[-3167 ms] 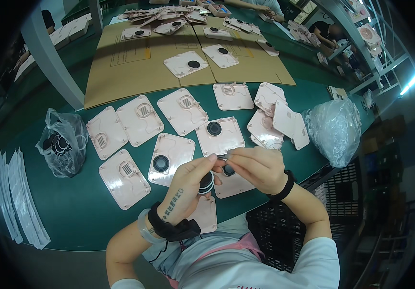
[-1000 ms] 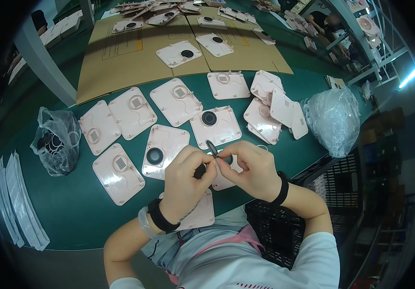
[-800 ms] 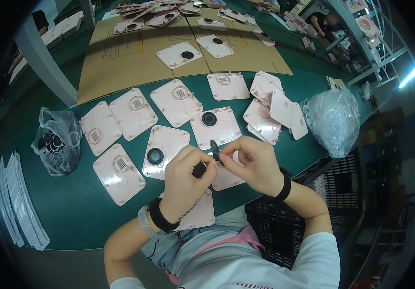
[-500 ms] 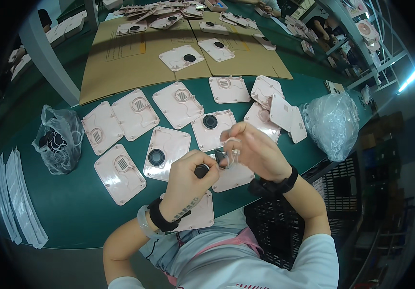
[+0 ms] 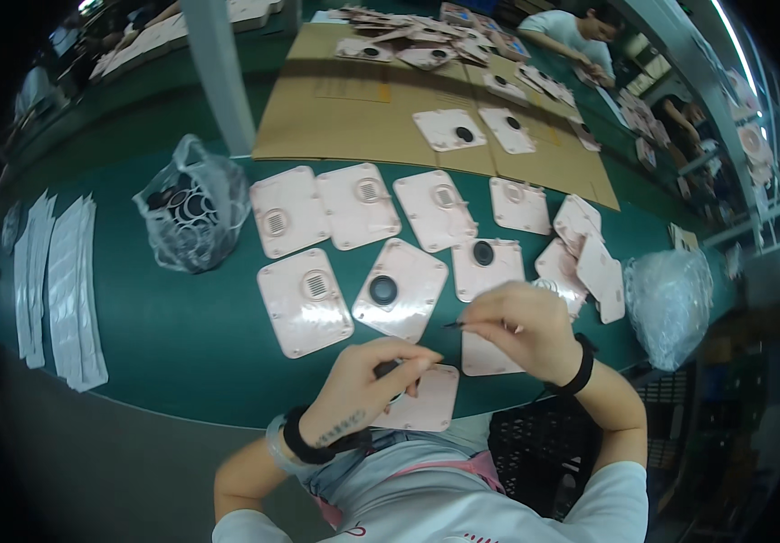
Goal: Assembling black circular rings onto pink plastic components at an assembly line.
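pink rounded plastic plate (image 5: 421, 403) lies at the near edge of the green desk (image 5: 181, 335), just under the left hand (image 5: 367, 389), whose grip is pinched shut on a small black round part (image 5: 388, 368) above it. the right hand (image 5: 521, 328) sits just beyond, over a second pink plate (image 5: 488, 353), its grip closed on a thin dark strip (image 5: 455, 323) that pokes out to the left. half a second ago the two hands were nearly together with the right one raised; now they are apart and the right hand has dropped toward the desk.

further out, more pink plates lie in loose rows on the green surface, one carrying a black round disc (image 5: 382, 290). a clear plastic bag of black rings (image 5: 189, 217) stands to the left, a crumpled clear bag (image 5: 669, 303) to the right, and white flat strips (image 5: 64, 281) lie at the far left. beyond are brown cardboard sheets (image 5: 390, 100) with more plates, a grey post (image 5: 218, 72), and another person (image 5: 571, 32) at the far end.

what the strip is cannot be made out; a black crate (image 5: 544, 448) below the desk is partly hidden by the right arm.
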The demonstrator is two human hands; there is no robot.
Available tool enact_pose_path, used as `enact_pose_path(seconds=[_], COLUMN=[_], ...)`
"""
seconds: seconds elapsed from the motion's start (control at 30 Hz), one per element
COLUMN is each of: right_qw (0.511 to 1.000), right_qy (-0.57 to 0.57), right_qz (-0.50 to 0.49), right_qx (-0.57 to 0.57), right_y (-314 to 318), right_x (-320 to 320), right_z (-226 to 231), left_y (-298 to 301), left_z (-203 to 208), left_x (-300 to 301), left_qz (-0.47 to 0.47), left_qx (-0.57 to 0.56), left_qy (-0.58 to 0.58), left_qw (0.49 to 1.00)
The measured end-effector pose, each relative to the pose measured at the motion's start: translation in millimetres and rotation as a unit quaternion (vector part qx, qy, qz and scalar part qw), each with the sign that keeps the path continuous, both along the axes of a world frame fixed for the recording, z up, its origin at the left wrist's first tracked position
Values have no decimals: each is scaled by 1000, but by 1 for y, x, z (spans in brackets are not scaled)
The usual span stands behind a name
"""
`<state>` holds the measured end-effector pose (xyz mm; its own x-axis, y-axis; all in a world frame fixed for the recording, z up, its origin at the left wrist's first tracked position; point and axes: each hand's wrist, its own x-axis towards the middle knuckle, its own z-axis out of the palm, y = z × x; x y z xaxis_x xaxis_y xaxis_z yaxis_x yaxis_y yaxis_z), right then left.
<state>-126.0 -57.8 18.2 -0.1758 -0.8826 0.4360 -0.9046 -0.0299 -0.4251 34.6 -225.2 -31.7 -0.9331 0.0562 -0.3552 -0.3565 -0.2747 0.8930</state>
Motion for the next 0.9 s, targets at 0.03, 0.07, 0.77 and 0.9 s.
enact_pose_path(seconds=[0.03, 0.07, 0.77, 0.9], right_qw=[994, 976, 854, 849], right_qy=[-92, -181, -445, -441], right_qz=[-31, -65, -33, -32], right_qx=[50, 105, 268, 288], right_y=[-14, -27, -173, -173], right_x=[-1, -2, -10, -12], right_z=[4, 9, -100, -99], left_y=[-3, -5, -39, -39], left_z=[-10, -18, -49, -48], left_x=[14, 25, 36, 35], left_qz=[72, 136, 91, 94], left_qx=[-159, -311, -710, -707], left_qy=[70, 137, 16, 18], left_qw=[982, 931, 698, 700])
